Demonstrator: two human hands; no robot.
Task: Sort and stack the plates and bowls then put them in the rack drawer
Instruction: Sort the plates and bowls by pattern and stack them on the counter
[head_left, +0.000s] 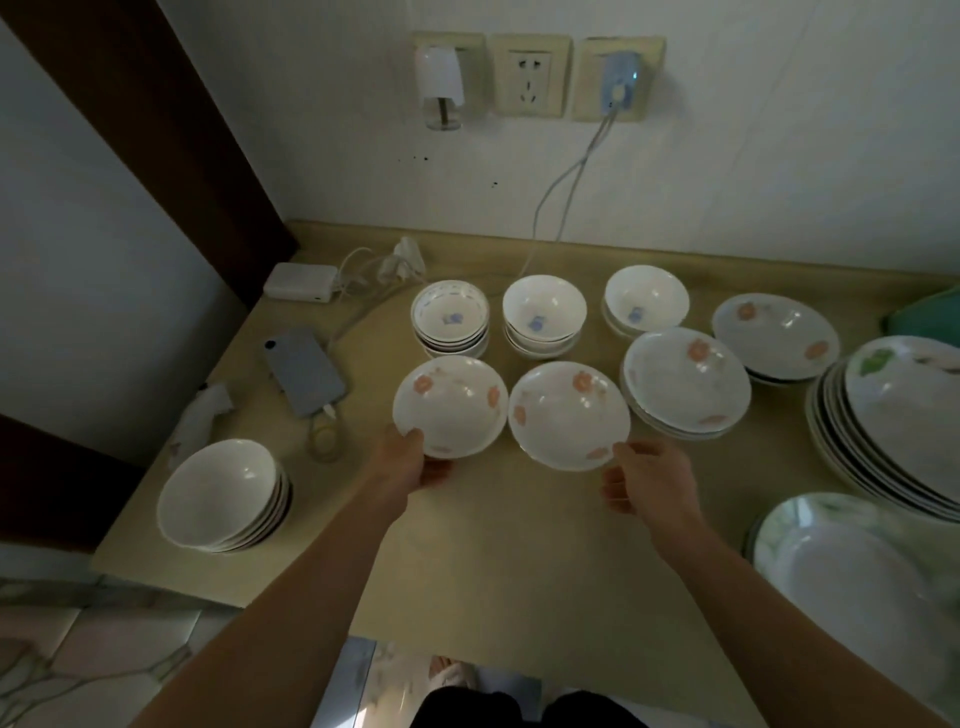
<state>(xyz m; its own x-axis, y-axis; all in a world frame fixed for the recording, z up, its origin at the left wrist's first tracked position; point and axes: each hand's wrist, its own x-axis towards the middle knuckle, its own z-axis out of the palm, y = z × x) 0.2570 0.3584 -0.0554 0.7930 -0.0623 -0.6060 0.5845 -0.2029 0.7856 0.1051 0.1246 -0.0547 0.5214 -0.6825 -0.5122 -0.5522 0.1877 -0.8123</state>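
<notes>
Two bare forearms reach up from the bottom of the frame over the beige tabletop (519, 545). At centre left, the left hand (410, 462) grips the near rim of a pink-flowered plate (450, 405), thumb on top of the rim and fingers curled beneath. Just right of it, the right hand (649, 483) pinches the near rim of a second pink-flowered plate (569, 415) the same way. The two plates sit side by side, nearly touching.

Behind them, across the middle of the frame, stand three short stacks of small bowls with blue marks inside: a left stack (451, 319), a middle stack (544, 314) and a right stack (645, 301). To the right lie a stack of pink-flowered plates (687, 382) and, further right, another such stack (775, 338). At the right edge a tall pile of larger plates (883, 421) leans, with a blurred white dish (852, 566) below it. At lower left sits a stack of plain white bowls (223, 496).

Upper left of the tabletop holds a phone (304, 371) on a cable, a white charger block (300, 281) and a crumpled tissue (205, 415). Wall sockets (530, 75) fill the top centre.
</notes>
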